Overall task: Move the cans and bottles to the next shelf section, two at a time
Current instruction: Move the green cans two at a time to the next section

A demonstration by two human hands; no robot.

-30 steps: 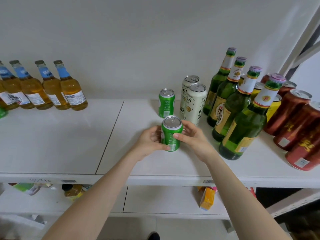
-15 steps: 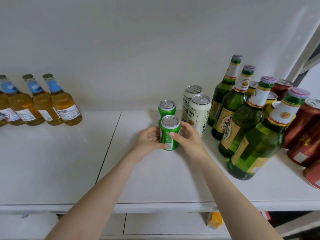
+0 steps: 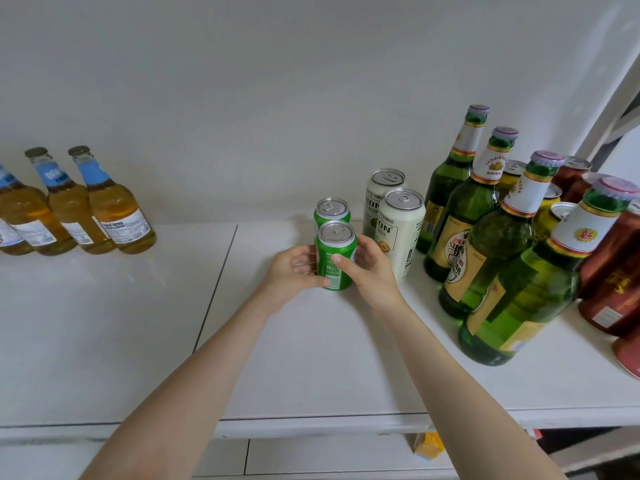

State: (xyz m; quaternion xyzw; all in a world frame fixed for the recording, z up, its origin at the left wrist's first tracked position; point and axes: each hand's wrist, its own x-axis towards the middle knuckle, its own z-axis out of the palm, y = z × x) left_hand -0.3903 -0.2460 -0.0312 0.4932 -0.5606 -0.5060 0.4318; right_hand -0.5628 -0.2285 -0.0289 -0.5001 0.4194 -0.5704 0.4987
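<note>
A small green can stands on the white shelf, directly in front of a second green can. My left hand wraps the front can's left side and my right hand its right side, thumb across the label. Two tall white beer cans stand just right of my right hand. Several green glass bottles and red cans fill the right part. Amber bottles with blue neck labels stand in the left shelf section.
A seam divides the shelf into left and right sections. Yellow cans sit behind the green bottles. A lower shelf holds an orange carton. A white wall backs the shelf.
Both hands have pushed the front green can back until it stands right before the rear green can. The view has shifted right, hiding some amber bottles.
</note>
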